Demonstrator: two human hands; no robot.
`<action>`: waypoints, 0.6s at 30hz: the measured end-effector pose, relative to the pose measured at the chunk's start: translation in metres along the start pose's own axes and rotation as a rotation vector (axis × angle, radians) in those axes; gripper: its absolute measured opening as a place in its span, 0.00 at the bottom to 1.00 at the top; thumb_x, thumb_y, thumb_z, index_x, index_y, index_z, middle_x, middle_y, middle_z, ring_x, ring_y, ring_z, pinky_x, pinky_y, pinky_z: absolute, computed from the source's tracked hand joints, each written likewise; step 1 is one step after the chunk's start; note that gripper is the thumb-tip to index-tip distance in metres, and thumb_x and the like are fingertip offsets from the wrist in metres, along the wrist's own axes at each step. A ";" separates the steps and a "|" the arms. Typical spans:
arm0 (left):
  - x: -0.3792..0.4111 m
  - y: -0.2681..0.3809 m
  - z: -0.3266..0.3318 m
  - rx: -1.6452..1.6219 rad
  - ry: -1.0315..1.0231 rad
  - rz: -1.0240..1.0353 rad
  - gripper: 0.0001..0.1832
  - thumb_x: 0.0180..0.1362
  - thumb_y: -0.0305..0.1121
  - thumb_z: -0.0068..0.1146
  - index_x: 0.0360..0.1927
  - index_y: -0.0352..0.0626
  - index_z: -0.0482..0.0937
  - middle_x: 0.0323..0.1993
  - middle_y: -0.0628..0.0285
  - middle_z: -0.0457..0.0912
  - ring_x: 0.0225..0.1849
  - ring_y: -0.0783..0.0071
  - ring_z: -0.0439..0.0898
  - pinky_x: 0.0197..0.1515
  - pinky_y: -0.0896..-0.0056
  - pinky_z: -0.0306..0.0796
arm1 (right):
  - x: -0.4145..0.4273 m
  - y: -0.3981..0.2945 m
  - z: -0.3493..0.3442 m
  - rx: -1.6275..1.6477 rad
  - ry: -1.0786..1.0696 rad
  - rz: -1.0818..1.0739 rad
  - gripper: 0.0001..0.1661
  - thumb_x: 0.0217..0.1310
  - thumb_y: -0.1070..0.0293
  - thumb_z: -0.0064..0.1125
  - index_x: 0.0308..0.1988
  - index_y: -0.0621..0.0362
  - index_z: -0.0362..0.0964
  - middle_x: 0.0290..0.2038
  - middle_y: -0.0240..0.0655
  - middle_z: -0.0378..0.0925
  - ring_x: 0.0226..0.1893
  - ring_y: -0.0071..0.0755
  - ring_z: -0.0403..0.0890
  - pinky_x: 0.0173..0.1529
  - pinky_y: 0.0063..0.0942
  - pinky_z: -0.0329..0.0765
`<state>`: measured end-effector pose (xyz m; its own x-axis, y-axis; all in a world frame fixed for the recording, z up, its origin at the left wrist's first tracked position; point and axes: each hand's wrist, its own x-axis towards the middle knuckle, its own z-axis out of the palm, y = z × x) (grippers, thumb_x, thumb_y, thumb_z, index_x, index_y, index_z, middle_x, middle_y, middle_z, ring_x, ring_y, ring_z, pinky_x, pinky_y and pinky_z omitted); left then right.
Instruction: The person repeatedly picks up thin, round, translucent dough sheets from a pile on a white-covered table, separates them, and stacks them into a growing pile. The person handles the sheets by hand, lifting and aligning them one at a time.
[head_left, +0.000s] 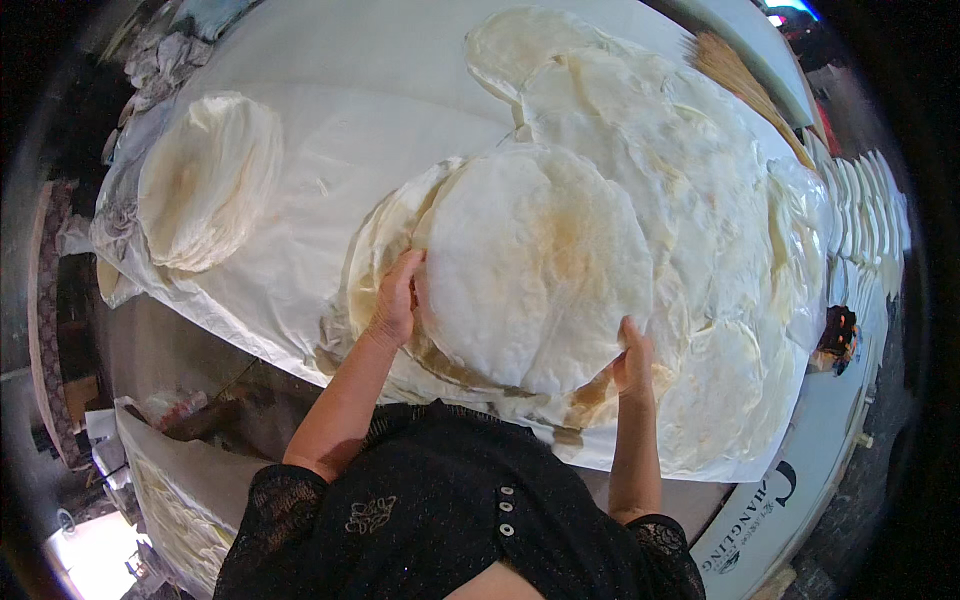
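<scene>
Between my two hands is a large, round, translucent whitish sheet (487, 300) with a yellowish-brown patch; its material cannot be told. My left hand (397, 296) grips its left edge, the fingers hidden beneath. My right hand (634, 356) pinches its lower right edge, thumb on top. Under and to the left of it lie more round sheets (367, 277). To the right spreads a wide heap of overlapping, crinkled sheets (705, 187) of the same kind. A separate pile of round sheets (214, 180) rests at the left of the table.
White plastic sheeting (360, 112) covers the table. A straw broom (742, 82) lies at the upper right. Stacked white sheets (866, 210) stand at the far right, near a printed white board (750, 525). Crumpled plastic (161, 64) lies at the upper left; a covered container (176, 510) stands at the lower left.
</scene>
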<state>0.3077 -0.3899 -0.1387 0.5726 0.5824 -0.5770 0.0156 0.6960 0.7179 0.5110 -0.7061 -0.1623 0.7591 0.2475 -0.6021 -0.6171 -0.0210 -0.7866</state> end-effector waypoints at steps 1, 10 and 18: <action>0.000 0.005 0.004 -0.146 0.021 -0.102 0.09 0.57 0.36 0.55 0.33 0.42 0.72 0.39 0.65 0.73 0.40 0.75 0.69 0.45 0.74 0.67 | 0.000 0.000 -0.002 -0.009 0.008 0.008 0.18 0.61 0.63 0.57 0.46 0.64 0.70 0.37 0.33 0.78 0.35 0.30 0.80 0.39 0.29 0.77; 0.028 -0.029 -0.006 0.825 0.149 0.414 0.12 0.58 0.36 0.51 0.34 0.36 0.68 0.30 0.54 0.72 0.36 0.65 0.70 0.42 0.64 0.66 | 0.003 0.010 -0.010 -0.042 0.024 0.021 0.16 0.60 0.53 0.57 0.38 0.54 0.72 0.24 0.24 0.72 0.20 0.17 0.70 0.22 0.19 0.65; 0.029 -0.022 0.011 0.998 0.244 0.574 0.13 0.64 0.36 0.45 0.41 0.34 0.67 0.38 0.49 0.73 0.40 0.57 0.73 0.45 0.61 0.67 | -0.024 -0.011 0.018 -0.005 0.000 -0.015 0.15 0.60 0.51 0.57 0.32 0.50 0.71 0.21 0.20 0.69 0.15 0.12 0.64 0.19 0.16 0.59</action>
<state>0.3330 -0.3931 -0.1667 0.5339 0.8440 -0.0510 0.5034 -0.2688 0.8212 0.4962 -0.6938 -0.1367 0.7680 0.2481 -0.5904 -0.6047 -0.0224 -0.7961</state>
